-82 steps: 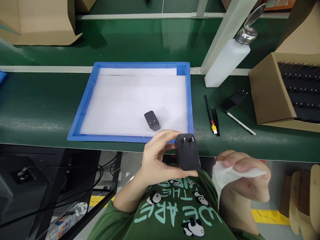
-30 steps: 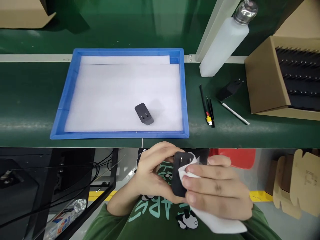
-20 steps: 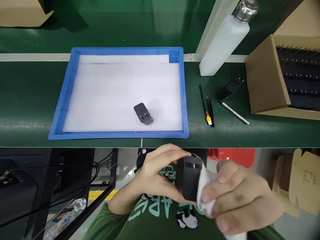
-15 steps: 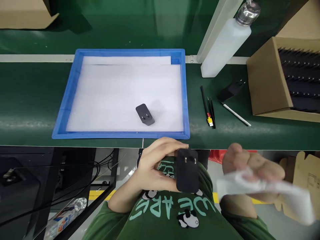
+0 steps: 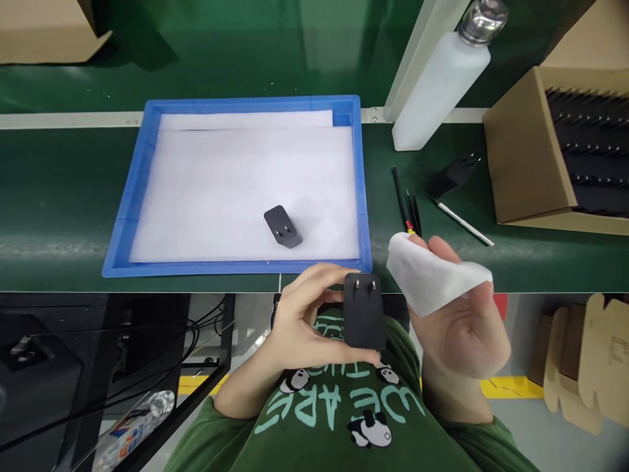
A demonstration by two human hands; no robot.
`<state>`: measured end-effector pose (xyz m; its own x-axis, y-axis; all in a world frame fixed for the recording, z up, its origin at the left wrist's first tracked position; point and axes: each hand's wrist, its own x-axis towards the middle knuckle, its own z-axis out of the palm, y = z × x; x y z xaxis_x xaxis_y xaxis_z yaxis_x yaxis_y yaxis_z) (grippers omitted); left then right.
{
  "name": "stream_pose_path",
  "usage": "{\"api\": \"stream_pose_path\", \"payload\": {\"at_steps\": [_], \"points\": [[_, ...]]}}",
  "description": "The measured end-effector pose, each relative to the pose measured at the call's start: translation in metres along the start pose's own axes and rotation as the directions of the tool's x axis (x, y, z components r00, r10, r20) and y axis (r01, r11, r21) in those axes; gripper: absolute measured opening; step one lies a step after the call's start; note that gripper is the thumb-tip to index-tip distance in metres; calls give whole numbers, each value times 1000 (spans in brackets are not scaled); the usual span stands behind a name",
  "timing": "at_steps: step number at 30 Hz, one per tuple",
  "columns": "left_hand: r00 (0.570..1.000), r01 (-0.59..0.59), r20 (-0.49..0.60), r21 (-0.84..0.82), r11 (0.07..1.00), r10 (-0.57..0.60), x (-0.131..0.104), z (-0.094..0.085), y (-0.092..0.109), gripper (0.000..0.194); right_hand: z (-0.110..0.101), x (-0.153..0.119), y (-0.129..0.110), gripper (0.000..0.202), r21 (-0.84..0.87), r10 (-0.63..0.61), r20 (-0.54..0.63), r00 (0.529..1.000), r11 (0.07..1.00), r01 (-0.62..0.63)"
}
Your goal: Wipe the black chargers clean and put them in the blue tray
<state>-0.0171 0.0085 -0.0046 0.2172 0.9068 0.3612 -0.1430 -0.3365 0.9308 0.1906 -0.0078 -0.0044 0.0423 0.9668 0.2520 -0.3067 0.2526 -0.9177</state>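
My left hand [image 5: 304, 321] grips a black plug adapter [image 5: 364, 314] by its edges, between thumb and fingers, with its two metal prongs toward the camera. To the right, my right hand [image 5: 457, 314] holds a white cloth [image 5: 432, 272], which covers most of its fingers. Another black adapter [image 5: 283, 226] lies prongs up on the white foam sheet [image 5: 216, 190] inside a blue tray [image 5: 366, 196]. A third adapter [image 5: 452, 176] rests on the green bench, right of the tray.
Beside the tray lie black tweezers [image 5: 413, 213], a short black cable [image 5: 400, 196] and a white stick [image 5: 464, 223]. A white bottle [image 5: 439, 92] leans by a post. At right stands a cardboard box [image 5: 525, 157] of black items; another carton [image 5: 44, 33] is at upper left.
My right hand has come up and left with the cloth, nearer the held adapter, and now hides the cable's yellow plug. The held adapter has shifted slightly up and left.
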Motion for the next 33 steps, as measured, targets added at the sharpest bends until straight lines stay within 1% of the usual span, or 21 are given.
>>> {"api": "stream_pose_path", "payload": {"at_steps": [2,4,6,8,11,13,14,15,16,17,18,19,20,21,23,24,25,27,28,30,33], "points": [[1000,11,-7,-8,1000,-11,0,1,-1,80,5,-4,-3,50,-40,10,20,1000,999,-9],[1000,9,-15,-2,1000,-9,-1,1,-1,78,10,-11,-4,53,-159,11,108,994,987,6],[1000,0,-31,32,999,1,-2,1,-1,78,16,-20,-5,55,-336,-24,247,969,936,109],[998,5,-62,75,997,-1,-3,0,-2,77,22,-27,-5,54,-474,-116,325,939,839,268],[997,19,-80,138,990,-8,-6,-4,-3,74,28,-30,-6,51,-582,-251,301,920,716,385],[998,-2,-65,197,980,15,-8,-6,-4,71,26,-25,-8,51,-596,-231,359,904,689,413],[998,-6,-52,228,974,18,-9,-7,-5,70,23,-22,-10,50,-568,-205,410,888,705,425],[999,0,-46,258,966,13,-9,-8,-6,67,20,-18,-11,49,-513,-178,463,869,745,426],[999,21,-46,287,958,-8,-7,-8,-7,63,16,-14,-12,47,-448,-157,476,865,803,392],[998,53,-58,313,948,-37,-5,-7,-9,59,11,-8,-12,45,-387,-140,437,888,862,327],[994,99,-80,338,936,-77,-1,-6,-12,56,6,-1,-13,44,-337,-127,354,927,907,253],[987,154,-104,359,920,-125,4,-4,-14,53,0,9,-13,45,-301,-125,233,964,934,193],[977,209,-126,375,903,-174,10,-2,-17,52,-6,23,-13,47,-285,-137,87,987,946,156],[966,256,-141,385,887,-218,16,1,-20,51,-14,40,-13,49,-287,-170,-68,983,947,144],[949,317,-143,398,861,-283,29,6,-24,49,-30,86,-13,53,-316,-295,-283,912,927,201],[943,334,-140,404,852,-303,34,8,-26,48,-38,113,-13,55,-338,-358,-374,855,912,234],[938,346,-142,411,843,-316,39,9,-27,47,-46,141,-13,58,-371,-421,-417,806,888,272],[924,382,-167,430,818,-344,45,11,-28,46,-57,194,-10,63,-455,-495,-431,754,841,293],[915,404,-184,438,803,-359,47,11,-29,46,-60,217,-8,63,-501,-514,-413,752,817,284],[899,437,-215,445,781,-381,48,10,-29,45,-62,251,1,61,-601,-532,-336,777,757,258],[889,459,-236,439,773,-394,45,8,-31,46,-56,272,16,56,-727,-522,-176,835,640,247]]}}
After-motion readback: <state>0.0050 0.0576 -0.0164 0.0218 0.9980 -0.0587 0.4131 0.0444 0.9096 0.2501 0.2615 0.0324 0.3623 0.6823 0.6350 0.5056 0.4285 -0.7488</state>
